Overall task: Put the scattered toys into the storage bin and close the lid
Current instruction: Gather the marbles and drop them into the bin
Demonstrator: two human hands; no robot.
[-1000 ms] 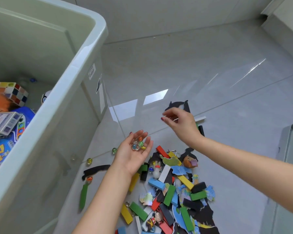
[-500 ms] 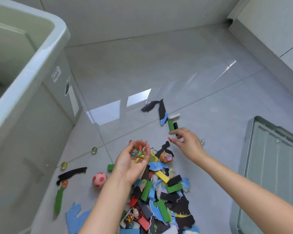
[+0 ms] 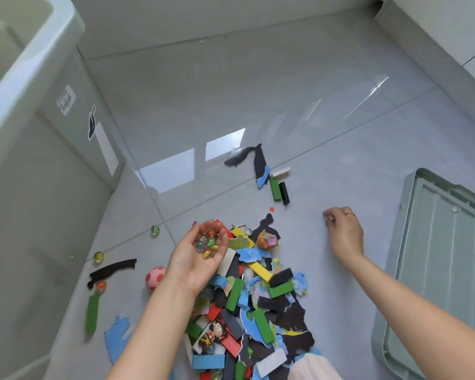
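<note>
left hand [image 3: 196,259] cups marbles [image 3: 207,242] (fingers curled); right hand [image 3: 344,231] fingers pinching, contents unclear.

Left hand [image 3: 200,256] cupped palm-up; right hand [image 3: 344,233] curled, palm-down.

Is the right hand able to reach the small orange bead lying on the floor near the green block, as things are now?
Probably yes. The orange bead lies alone on bare floor, and nothing stands between it and the right hand. That hand's fingers are curled, perhaps round something small, which I cannot make out.
</note>
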